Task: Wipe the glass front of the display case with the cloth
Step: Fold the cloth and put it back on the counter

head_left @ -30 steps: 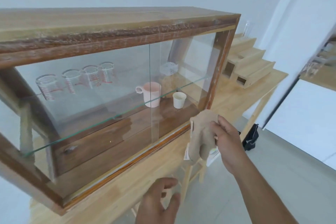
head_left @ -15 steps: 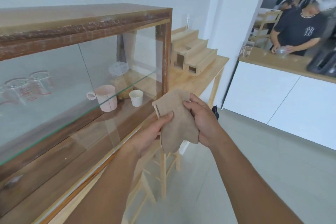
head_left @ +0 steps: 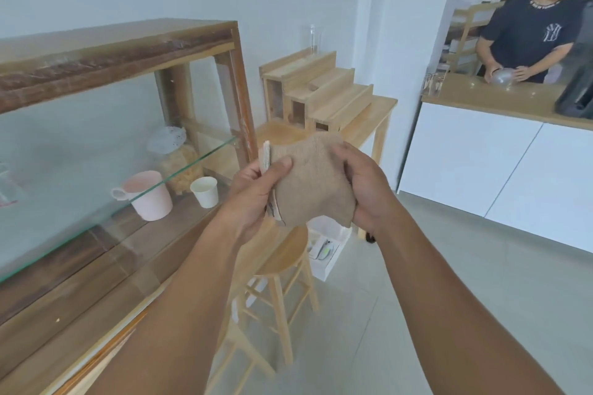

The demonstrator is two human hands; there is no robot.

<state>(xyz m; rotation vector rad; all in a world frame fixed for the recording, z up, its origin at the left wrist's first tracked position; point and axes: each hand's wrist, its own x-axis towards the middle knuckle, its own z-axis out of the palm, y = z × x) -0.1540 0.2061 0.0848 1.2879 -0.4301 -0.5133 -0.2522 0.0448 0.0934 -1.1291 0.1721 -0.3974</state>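
Since half a second ago the view has swung further right: the case [head_left: 122, 151] has slid left and takes up less of the frame, and the white counter now fills more of the right side. Both hands were already on the cloth then; the cloth now sits a little higher and flatter between them.

Head view. Cloth [head_left: 313, 181], tan, folded, held in mid-air in front of the case's right end, not touching the glass [head_left: 80, 170]. Left hand [head_left: 256, 196] clamped on the cloth's left edge, thumb on top, a paler folded layer showing above the thumb. Right hand [head_left: 365, 189] clamped on the right edge, fingers wrapped behind. Hands apart by the cloth's width.

Case: wooden frame, glass front, on a wooden worktop [head_left: 372, 119] at left. Inside, a glass shelf [head_left: 179, 171]; below it a pink mug [head_left: 149, 196] and a white paper cup [head_left: 205, 191], just beside each other, upright. Behind them a jar [head_left: 179, 167] with pale contents, lid hazy through the glass.

Right of the case, on the same worktop, a stepped wooden rack [head_left: 321, 90], with a clear glass vessel [head_left: 316, 38] on its top step. Under the hands, a wooden stool [head_left: 279, 269] on the floor, a white box [head_left: 327, 244] just behind it.

Far right, a white counter [head_left: 481, 163] with a wooden top; a person in a dark T-shirt [head_left: 532, 35] stands behind it with both hands at a clear bowl [head_left: 502, 77].
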